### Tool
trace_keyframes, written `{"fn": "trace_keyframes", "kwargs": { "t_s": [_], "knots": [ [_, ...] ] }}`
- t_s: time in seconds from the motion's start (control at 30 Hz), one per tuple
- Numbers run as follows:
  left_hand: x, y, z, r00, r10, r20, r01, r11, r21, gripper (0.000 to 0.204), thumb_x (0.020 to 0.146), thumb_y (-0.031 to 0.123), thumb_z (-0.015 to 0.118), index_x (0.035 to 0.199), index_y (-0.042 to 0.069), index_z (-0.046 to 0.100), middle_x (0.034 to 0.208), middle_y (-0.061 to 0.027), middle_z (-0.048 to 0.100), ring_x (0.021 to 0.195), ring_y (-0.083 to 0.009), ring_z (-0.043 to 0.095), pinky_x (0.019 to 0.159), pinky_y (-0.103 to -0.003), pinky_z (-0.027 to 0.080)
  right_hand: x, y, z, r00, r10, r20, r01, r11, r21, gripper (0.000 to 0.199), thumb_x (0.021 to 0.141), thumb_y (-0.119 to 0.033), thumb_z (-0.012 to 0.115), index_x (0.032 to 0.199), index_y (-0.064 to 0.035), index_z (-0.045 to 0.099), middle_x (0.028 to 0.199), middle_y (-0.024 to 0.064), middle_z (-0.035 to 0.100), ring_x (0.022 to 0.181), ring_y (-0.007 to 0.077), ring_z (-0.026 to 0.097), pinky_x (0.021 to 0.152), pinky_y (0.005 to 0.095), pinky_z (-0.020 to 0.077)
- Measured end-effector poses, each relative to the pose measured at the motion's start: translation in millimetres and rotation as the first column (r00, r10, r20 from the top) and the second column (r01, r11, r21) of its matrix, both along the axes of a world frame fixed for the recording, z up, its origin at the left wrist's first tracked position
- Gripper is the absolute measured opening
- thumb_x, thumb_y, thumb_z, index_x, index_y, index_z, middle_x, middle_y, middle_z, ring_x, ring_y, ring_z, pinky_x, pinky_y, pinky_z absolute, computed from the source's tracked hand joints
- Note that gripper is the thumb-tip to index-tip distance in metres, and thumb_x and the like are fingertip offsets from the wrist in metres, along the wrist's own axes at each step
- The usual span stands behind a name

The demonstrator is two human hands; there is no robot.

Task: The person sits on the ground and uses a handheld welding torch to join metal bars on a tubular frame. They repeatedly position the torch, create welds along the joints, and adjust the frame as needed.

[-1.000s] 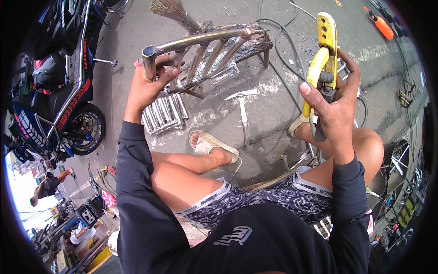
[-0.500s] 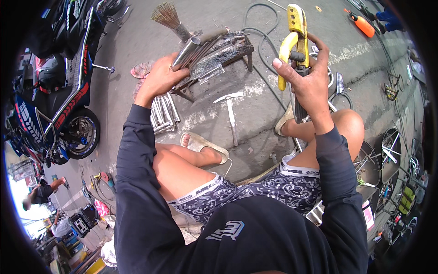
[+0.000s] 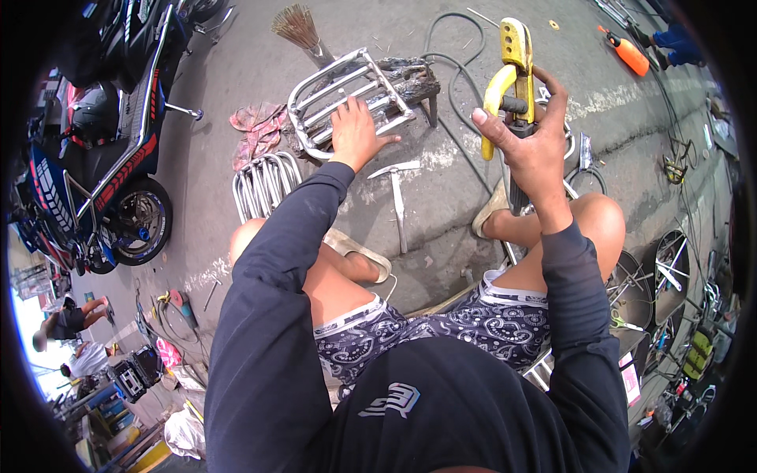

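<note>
My left hand rests on a silver tubular metal rack, its thumb stretched out to the right and its fingers lying over the bars. The rack has rounded corners and several crossbars. It lies across a low, crusted dark metal stand. On the right, my right hand is wrapped round a yellow welding electrode holder, raised with its jaw end pointing away from me. No electrode can be made out in the jaws. A chipping hammer lies on the ground between my feet.
More bent-tube racks lie left of the stand beside a reddish rag. A bristle brush is behind the stand. A cable loops between stand and holder. A motorcycle stands at left; an orange bottle lies far right.
My left hand has moved right and nearer me; the rack it gripped edge-on now lies flat across the stand, and the fingers have loosened. My right hand still holds the electrode holder, nearly unmoved.
</note>
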State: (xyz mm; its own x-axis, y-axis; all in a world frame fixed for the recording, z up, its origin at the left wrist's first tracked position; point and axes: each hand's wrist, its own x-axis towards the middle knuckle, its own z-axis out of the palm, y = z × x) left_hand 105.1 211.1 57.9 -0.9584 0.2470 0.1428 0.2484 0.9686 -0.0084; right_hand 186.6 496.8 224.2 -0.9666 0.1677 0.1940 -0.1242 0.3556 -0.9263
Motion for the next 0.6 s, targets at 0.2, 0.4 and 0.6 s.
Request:
{"fn": "trace_keyframes", "kwargs": {
  "t_s": [0.2, 0.4, 0.6],
  "knots": [
    [-35, -15, 13, 0.923, 0.047, 0.382, -0.051, 0.999, 0.001, 0.113, 0.082, 0.076, 0.084, 0.147, -0.013, 0.058, 0.16, -0.0394, 0.045, 0.147, -0.0527, 0.049, 0.121, -0.055, 0.044, 1, 7, -5, 1.0, -0.014, -0.023, 0.014, 1.0, 0.016, 0.105, 0.08, -0.05, 0.099, 0.155, -0.0074, 0.039, 0.109, 0.0164, 0.078, 0.092, 0.02, 0.077, 0.082, 0.0333, 0.0628],
    [-137, -82, 2, 0.99, 0.041, 0.136, -0.054, 0.994, 0.096, 0.047, 0.102, 0.028, 0.073, 0.137, -0.002, 0.068, 0.147, -0.0247, 0.062, 0.138, -0.0435, 0.06, 0.115, -0.054, 0.05, 0, 10, -4, 0.999, 0.021, 0.03, -0.019, 0.998, -0.055, 0.109, 0.078, -0.049, 0.1, 0.157, -0.0069, 0.038, 0.114, 0.0173, 0.076, 0.097, 0.0229, 0.077, 0.085, 0.036, 0.0637],
    [-185, -94, -25, 0.948, 0.121, 0.293, -0.104, 0.992, -0.074, 0.038, 0.1, 0.022, 0.075, 0.133, 0.003, 0.07, 0.141, -0.0224, 0.065, 0.132, -0.0428, 0.066, 0.11, -0.053, 0.055, -3, 11, 3, 0.999, -0.028, 0.023, 0.026, 0.994, 0.106, 0.11, 0.077, -0.051, 0.1, 0.157, -0.0065, 0.039, 0.113, 0.0171, 0.076, 0.102, 0.0262, 0.078, 0.089, 0.0378, 0.063]
  ]
}}
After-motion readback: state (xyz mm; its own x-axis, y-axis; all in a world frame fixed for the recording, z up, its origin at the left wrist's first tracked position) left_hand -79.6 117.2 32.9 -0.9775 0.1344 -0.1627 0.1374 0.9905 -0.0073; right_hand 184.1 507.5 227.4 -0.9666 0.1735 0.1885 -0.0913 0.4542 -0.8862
